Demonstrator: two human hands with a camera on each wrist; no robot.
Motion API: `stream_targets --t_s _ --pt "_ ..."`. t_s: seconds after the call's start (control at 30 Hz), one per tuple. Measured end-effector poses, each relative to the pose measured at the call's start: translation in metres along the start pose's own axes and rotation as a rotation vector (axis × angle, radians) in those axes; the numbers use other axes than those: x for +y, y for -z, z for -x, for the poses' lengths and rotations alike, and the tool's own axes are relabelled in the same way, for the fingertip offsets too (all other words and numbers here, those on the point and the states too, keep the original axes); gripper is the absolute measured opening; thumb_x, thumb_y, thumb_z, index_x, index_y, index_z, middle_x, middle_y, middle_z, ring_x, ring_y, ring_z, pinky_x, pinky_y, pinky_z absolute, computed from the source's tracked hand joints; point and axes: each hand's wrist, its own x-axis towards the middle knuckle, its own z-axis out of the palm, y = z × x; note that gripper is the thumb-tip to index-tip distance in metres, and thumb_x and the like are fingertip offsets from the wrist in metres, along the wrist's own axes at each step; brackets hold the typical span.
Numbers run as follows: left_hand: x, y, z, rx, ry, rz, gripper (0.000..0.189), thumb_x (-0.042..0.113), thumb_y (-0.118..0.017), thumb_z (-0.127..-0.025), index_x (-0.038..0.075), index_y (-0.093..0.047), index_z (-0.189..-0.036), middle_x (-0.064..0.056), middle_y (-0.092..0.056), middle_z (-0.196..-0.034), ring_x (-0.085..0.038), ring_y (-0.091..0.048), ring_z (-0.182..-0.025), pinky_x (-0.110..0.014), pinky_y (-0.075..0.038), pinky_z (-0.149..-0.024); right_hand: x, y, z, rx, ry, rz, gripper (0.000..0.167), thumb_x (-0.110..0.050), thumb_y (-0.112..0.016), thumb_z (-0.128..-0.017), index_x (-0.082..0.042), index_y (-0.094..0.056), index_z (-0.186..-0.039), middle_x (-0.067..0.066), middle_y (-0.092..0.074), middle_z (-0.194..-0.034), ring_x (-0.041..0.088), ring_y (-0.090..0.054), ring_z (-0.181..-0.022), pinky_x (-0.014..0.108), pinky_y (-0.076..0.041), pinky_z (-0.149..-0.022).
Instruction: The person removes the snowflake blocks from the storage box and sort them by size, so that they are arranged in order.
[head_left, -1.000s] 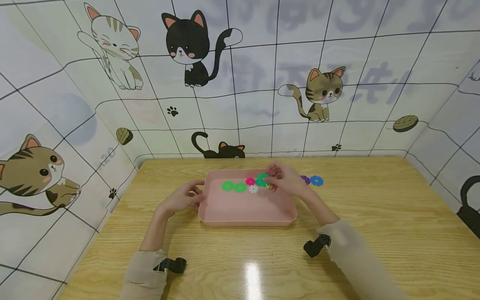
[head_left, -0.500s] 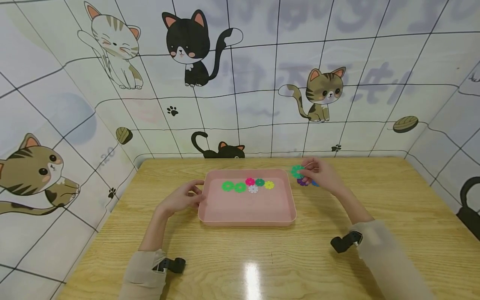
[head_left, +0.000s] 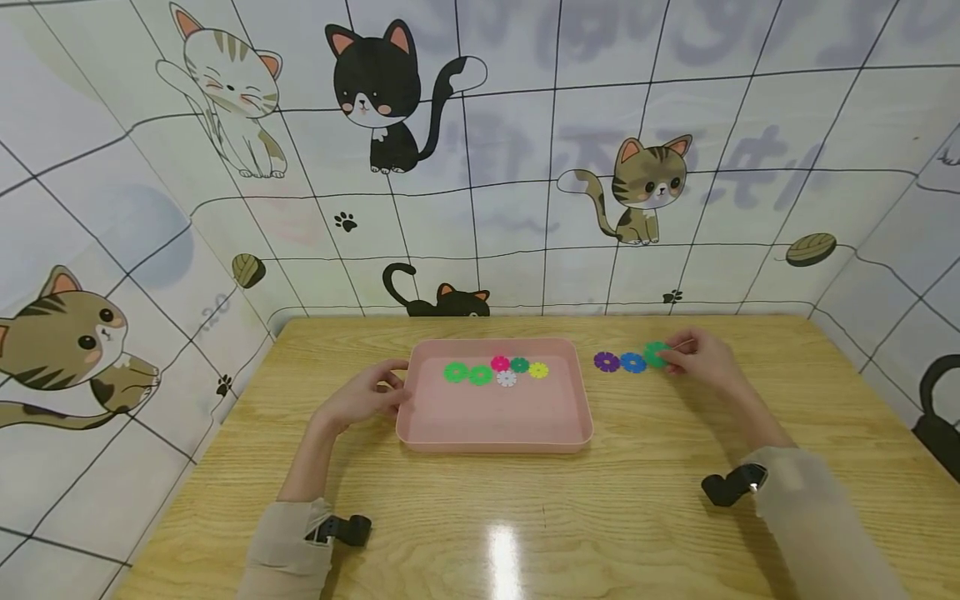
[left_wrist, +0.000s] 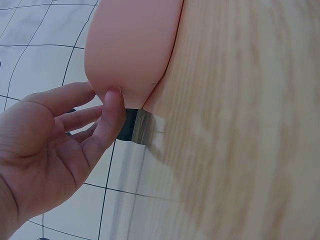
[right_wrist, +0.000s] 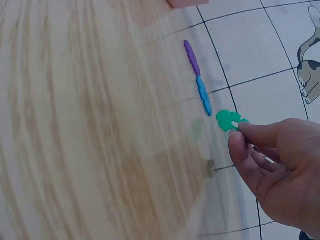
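My right hand (head_left: 701, 358) pinches a green snowflake disc (right_wrist: 228, 120) between thumb and fingertips, at the right end of a short row on the wooden table. The disc is tilted and held above the tabletop in the right wrist view. A blue notched disc (head_left: 633, 362) and a purple one (head_left: 607, 362) lie flat to its left, edge to edge. At the left, my left hand (head_left: 367, 393) holds the side wall of a pink tray (head_left: 495, 421), the thumb (left_wrist: 114, 102) pressed on its outer face. The other fingers are partly hidden behind the tray.
Inside the tray lie two joined light green discs (head_left: 480, 374) and smaller pink (head_left: 500, 364), dark green (head_left: 519, 365), white (head_left: 507, 378) and yellow (head_left: 538, 370) discs. A cat-patterned wall covering (head_left: 510, 217) rises behind the table's back edge.
My right hand has lifted the green disc out of the tray and carried it right, past the purple and blue discs. The left hand has stayed at the tray.
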Motion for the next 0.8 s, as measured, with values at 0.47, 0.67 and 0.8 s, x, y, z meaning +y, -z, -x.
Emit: stream_targets --t_s 0.47,0.67,0.8 --pt "0.001 0.0 0.001 0.0 -0.001 0.004 0.057 0.006 -0.06 -0.101 -0.01 -0.033 -0.149 -0.02 -0.05 -0.108 -0.03 -0.064 -0.09 -0.043 -0.06 -0.08 0.013 0.004 -0.003 -0.012 -0.06 0.124 0.035 -0.012 -0.068 -0.097 0.015 -0.054 -0.115 0.018 -0.068 -0.09 0.013 -0.064 -0.067 0.026 -0.057 -0.058" --pt "0.0 0.0 0.001 0.005 -0.006 -0.001 0.056 0.005 -0.06 -0.101 -0.01 -0.034 -0.149 -0.019 -0.051 -0.108 -0.03 -0.065 -0.089 -0.043 -0.06 -0.08 0.014 0.004 -0.003 -0.018 -0.039 0.157 0.035 -0.015 -0.068 -0.097 0.014 -0.057 -0.113 0.013 -0.068 -0.087 0.014 -0.063 -0.067 0.026 -0.055 -0.058" --pt "-0.001 0.0 0.0 0.0 -0.007 -0.001 0.056 0.004 -0.059 -0.101 -0.01 -0.034 -0.149 -0.02 -0.051 -0.108 -0.031 -0.065 -0.089 -0.043 -0.06 -0.08 0.016 0.004 -0.003 -0.009 -0.036 0.149 0.037 -0.018 -0.067 -0.098 0.014 -0.055 -0.114 0.015 -0.067 -0.088 0.015 -0.063 -0.067 0.027 -0.055 -0.058"
